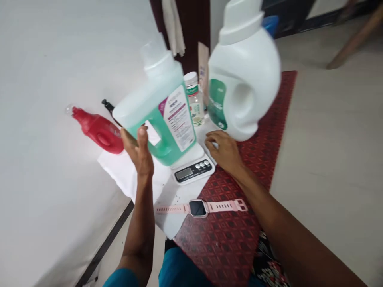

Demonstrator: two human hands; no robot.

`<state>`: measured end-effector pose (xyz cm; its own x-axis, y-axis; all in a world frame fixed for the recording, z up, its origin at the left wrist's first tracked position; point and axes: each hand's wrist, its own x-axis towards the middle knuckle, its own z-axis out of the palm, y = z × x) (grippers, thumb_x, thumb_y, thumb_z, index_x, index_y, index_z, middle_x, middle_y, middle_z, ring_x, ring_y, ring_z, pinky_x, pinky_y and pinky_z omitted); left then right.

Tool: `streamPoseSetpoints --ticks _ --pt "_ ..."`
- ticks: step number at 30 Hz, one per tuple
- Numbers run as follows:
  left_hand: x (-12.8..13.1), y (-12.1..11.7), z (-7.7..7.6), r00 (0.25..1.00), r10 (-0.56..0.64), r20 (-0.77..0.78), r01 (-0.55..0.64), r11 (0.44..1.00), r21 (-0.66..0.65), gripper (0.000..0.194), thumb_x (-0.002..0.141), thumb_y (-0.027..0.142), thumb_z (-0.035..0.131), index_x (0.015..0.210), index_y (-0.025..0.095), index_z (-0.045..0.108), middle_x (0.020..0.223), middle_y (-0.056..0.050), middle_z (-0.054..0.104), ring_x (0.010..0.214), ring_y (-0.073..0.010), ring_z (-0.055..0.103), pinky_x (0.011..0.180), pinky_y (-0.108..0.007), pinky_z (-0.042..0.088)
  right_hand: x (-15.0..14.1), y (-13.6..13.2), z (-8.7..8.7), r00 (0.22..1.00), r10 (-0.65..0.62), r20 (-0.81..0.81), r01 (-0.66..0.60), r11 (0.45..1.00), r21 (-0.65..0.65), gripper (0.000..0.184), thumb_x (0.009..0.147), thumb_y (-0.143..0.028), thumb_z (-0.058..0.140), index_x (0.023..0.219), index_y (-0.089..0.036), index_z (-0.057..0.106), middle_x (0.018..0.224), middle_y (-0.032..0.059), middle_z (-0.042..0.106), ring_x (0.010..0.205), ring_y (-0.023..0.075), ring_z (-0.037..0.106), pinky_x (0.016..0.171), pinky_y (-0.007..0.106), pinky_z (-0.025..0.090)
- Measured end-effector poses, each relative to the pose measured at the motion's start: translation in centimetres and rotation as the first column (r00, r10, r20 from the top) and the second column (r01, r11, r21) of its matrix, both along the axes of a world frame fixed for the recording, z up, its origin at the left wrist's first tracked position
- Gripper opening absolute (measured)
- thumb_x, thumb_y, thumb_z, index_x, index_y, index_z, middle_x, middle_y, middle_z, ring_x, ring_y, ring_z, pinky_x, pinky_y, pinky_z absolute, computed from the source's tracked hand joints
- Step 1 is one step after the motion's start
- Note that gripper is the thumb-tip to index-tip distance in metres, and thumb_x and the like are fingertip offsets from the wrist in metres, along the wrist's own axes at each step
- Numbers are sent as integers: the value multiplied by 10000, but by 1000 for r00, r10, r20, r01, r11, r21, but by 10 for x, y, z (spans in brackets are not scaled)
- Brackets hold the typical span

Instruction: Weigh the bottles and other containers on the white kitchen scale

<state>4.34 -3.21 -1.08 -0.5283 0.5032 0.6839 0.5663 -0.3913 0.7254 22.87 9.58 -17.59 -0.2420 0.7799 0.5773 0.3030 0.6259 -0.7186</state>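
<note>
A translucent jug of green liquid [155, 115] stands on a white digital kitchen scale [194, 172], with its label facing right. My left hand [139, 153] is at the jug's left side near its handle opening, thumb raised and apart from the fingers. My right hand [224, 151] is low beside the scale's right edge, its fingers loosely bent and nothing visible held. Just behind it stands a large white detergent bottle [245, 71] with a green label. A pink-strapped smartwatch [198, 208] lies flat in front of the scale, display upward.
A red bottle [101, 130] and a black-capped item [108, 107] are at the left by the wall. Behind the scale is a small white-capped bottle [196, 101]. White cloth or paper [116, 171] partly covers the red patterned tabletop [221, 239]. A wooden leg [353, 42] stands on the floor.
</note>
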Motion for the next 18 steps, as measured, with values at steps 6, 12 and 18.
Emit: streamPoseSetpoints --ticks 6,12,18 --pt "17 17 7 953 -48 299 24 996 86 562 822 634 887 735 236 500 630 59 401 547 -107 375 509 -277 321 5 1 -3 999 12 34 -13 1000 18 166 942 -215 612 849 -226 749 1102 149 801 1075 318 743 1039 512 593" --pt "-12 13 18 918 80 388 -134 984 115 619 695 677 912 698 240 473 603 65 431 499 -84 341 455 -266 245 6 0 -1 999 16 47 -16 1000 13 176 946 -217 601 841 -224 742 1128 162 805 1097 322 747 1045 522 603" --pt "-77 -12 15 909 346 232 -380 917 120 635 779 668 828 681 252 358 568 81 349 476 -79 314 453 -272 275 2 0 1 1000 -2 29 2 1000 5 181 941 -207 588 826 -233 724 1111 160 801 1059 318 736 1024 519 595"
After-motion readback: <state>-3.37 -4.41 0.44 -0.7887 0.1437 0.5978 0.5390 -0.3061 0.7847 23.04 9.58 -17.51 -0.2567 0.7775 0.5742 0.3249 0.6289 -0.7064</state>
